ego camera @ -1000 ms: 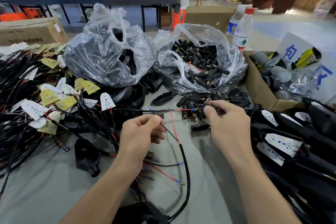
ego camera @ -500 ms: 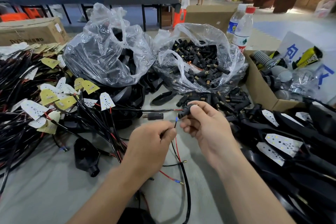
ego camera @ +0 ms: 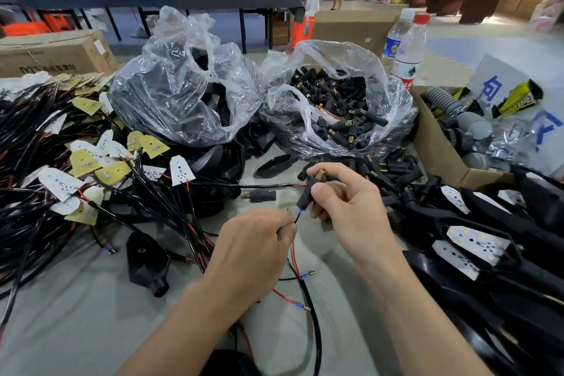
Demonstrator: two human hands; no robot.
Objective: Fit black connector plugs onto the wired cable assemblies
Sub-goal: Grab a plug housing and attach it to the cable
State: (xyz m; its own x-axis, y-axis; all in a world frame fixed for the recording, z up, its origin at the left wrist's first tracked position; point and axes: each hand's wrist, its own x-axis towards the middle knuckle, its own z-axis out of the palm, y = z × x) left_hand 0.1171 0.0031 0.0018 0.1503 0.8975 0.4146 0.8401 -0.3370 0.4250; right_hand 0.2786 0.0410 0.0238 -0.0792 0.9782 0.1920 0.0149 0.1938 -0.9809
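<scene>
My right hand (ego camera: 348, 207) pinches a black connector plug (ego camera: 306, 197) with a brass tip, held tilted above the table. My left hand (ego camera: 253, 250) grips a thin black wire (ego camera: 296, 217) whose blue-sleeved end enters the bottom of that plug. The cable's other red and black leads (ego camera: 294, 304) with blue terminals trail down between my forearms. One fitted plug (ego camera: 262, 195) on a red wire lies on the table just left of my right hand. A clear bag of loose black plugs (ego camera: 338, 107) sits behind, with more plugs (ego camera: 393, 168) spilled in front of it.
A tangle of cables with LED boards (ego camera: 76, 168) fills the left. A second clear bag of black housings (ego camera: 183, 91) stands centre-left. Black housings with LED boards (ego camera: 476, 247) pile on the right, beside a cardboard box (ego camera: 433, 143) and two water bottles (ego camera: 409, 49).
My right hand took a plug from the spilled pile and brought it toward me. My left hand moved its wire end up into the plug's bottom.
</scene>
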